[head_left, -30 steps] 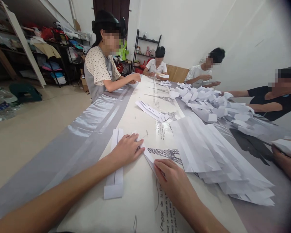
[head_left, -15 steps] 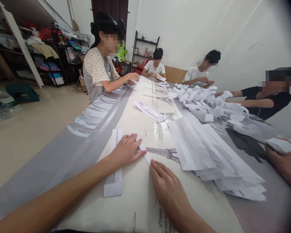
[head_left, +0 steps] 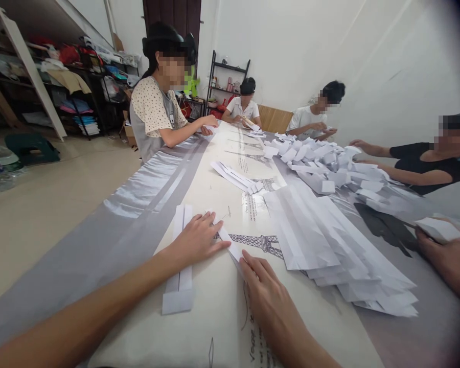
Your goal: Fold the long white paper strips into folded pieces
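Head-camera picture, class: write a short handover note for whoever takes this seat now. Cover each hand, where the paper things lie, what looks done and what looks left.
Left hand: flat, palm down, pressing the upper end of a narrow folded white paper strip.
Right hand: flat on the strip's lower end; neither hand grips it.
Finished folded white paper band: lies under the left wrist on the cream Eiffel-tower tablecloth.
Large stack of flat white paper sheets: right of the hands, seemingly unfolded.
Done: apparently one band. Left: probably creasing this strip, then the stack.
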The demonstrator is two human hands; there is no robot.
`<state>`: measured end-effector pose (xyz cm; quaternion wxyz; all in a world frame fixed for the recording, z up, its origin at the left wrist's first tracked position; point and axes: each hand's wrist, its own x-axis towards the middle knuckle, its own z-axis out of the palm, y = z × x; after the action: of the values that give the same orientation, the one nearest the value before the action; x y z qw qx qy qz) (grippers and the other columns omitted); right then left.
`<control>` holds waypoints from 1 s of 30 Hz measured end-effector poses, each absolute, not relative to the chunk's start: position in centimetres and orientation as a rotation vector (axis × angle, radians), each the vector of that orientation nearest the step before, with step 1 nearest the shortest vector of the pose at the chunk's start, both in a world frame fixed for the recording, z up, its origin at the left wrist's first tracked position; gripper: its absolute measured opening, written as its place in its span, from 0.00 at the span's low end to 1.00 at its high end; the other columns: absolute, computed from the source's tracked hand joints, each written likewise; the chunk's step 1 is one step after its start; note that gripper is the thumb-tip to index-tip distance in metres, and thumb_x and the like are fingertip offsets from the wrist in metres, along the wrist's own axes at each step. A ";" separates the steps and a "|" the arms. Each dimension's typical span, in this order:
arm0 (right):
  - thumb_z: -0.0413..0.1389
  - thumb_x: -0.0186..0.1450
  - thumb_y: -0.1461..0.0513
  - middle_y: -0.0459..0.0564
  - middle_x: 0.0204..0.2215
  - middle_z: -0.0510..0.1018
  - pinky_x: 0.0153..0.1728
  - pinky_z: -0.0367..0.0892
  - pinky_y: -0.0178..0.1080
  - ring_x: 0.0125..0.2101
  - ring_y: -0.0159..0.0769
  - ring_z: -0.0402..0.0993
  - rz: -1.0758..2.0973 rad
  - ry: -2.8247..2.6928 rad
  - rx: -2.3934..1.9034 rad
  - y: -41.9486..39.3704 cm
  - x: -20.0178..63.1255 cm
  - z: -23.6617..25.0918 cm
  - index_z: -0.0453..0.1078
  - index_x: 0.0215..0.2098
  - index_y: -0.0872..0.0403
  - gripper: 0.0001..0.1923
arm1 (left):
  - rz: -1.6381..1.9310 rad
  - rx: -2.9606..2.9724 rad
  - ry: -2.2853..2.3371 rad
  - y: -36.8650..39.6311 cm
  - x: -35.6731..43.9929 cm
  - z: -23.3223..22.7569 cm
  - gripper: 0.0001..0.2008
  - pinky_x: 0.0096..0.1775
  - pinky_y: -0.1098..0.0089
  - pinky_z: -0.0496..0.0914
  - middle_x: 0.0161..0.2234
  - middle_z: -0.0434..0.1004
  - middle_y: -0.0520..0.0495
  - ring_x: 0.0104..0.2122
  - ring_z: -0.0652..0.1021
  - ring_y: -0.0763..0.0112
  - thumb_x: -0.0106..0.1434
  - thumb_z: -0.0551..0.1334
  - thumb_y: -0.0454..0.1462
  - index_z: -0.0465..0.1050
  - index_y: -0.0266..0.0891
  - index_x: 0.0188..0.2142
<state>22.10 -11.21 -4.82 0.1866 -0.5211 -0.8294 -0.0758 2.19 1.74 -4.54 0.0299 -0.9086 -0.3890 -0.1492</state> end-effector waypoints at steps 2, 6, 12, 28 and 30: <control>0.42 0.64 0.78 0.63 0.54 0.76 0.43 0.80 0.47 0.51 0.49 0.74 -0.201 -2.322 -1.444 -11.4 22.4 -5.0 0.68 0.57 0.61 0.27 | -0.450 -2.806 -1.207 1.7 2.2 -4.4 0.30 0.60 0.52 0.63 0.60 0.70 0.31 0.62 0.69 0.48 0.71 0.53 0.55 0.69 0.34 0.59; 0.45 0.63 0.78 0.63 0.52 0.79 0.46 0.80 0.48 0.51 0.51 0.75 -0.308 -2.375 -1.375 -11.6 22.4 -5.2 0.70 0.57 0.64 0.27 | -0.445 -2.828 -1.188 2.0 2.0 -4.2 0.33 0.59 0.53 0.65 0.59 0.71 0.31 0.62 0.69 0.47 0.67 0.57 0.58 0.70 0.34 0.58; 0.46 0.57 0.79 0.67 0.50 0.80 0.46 0.80 0.48 0.49 0.54 0.78 -0.548 -2.439 -1.328 -11.6 21.7 -5.0 0.74 0.52 0.70 0.27 | -0.457 -2.822 -1.155 2.9 1.7 -4.9 0.34 0.54 0.55 0.69 0.56 0.73 0.33 0.58 0.73 0.47 0.61 0.61 0.61 0.74 0.38 0.54; 0.46 0.68 0.75 0.61 0.50 0.80 0.49 0.79 0.46 0.51 0.46 0.76 -0.183 -2.274 -1.331 -12.0 23.7 -5.6 0.70 0.57 0.63 0.22 | -0.704 -2.993 -0.228 2.4 1.4 -3.2 0.10 0.45 0.71 0.74 0.43 0.83 0.47 0.46 0.80 0.68 0.74 0.55 0.32 0.75 0.41 0.44; 0.47 0.69 0.75 0.60 0.50 0.80 0.49 0.79 0.46 0.52 0.46 0.77 -0.194 -2.277 -1.311 -12.5 24.3 -5.7 0.71 0.56 0.62 0.21 | -0.759 -2.979 -0.257 2.4 1.3 -3.3 0.10 0.42 0.73 0.74 0.41 0.83 0.47 0.45 0.81 0.69 0.73 0.55 0.32 0.75 0.41 0.44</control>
<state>24.31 -12.52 -5.73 0.2508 -0.4817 -0.8367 -0.0714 1.35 2.44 -3.27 0.0282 -0.9653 -0.0833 -0.2459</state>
